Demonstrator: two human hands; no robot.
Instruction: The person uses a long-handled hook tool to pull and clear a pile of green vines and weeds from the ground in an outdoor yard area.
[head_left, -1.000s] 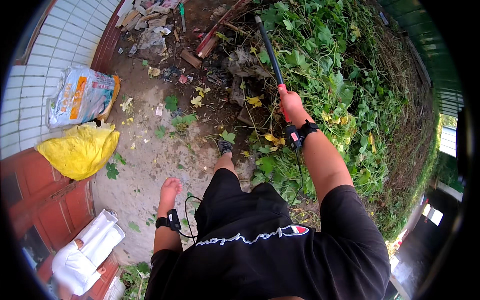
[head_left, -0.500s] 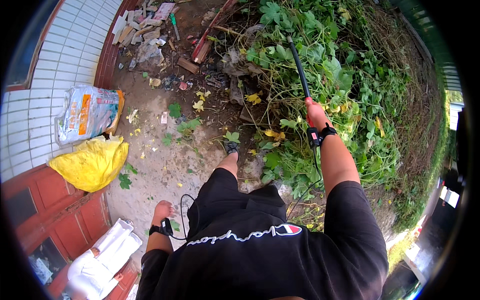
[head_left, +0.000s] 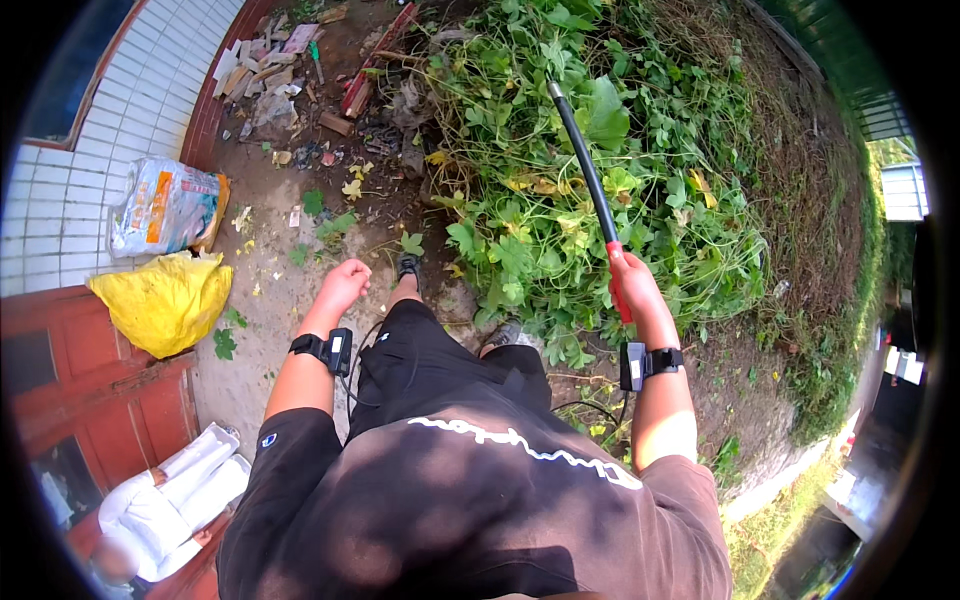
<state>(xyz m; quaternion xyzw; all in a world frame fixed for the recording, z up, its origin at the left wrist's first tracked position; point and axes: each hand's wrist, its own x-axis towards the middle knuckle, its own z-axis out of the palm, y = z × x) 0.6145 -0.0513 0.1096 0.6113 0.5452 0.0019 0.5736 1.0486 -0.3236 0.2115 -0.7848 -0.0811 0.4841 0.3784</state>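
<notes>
My right hand is wrapped around the red grip of a long-handled tool with a black shaft. The shaft points away from me over a heap of green vines. A silvery collar shows at its far end; whatever head lies beyond it I cannot make out among the leaves. My left hand hangs over the bare ground left of my legs, its fingers curled loosely with nothing visible in them. Both wrists wear black straps with small boxes and cables.
A yellow sack and a white-and-orange bag stand by the tiled wall. A person in white is near the red door. Wood scraps and a red beam lie at the far left.
My right hand and the tool have come back nearer to my body, the shaft end drawing toward me over the vines. My left hand has swung forward. My view has shifted slightly.
</notes>
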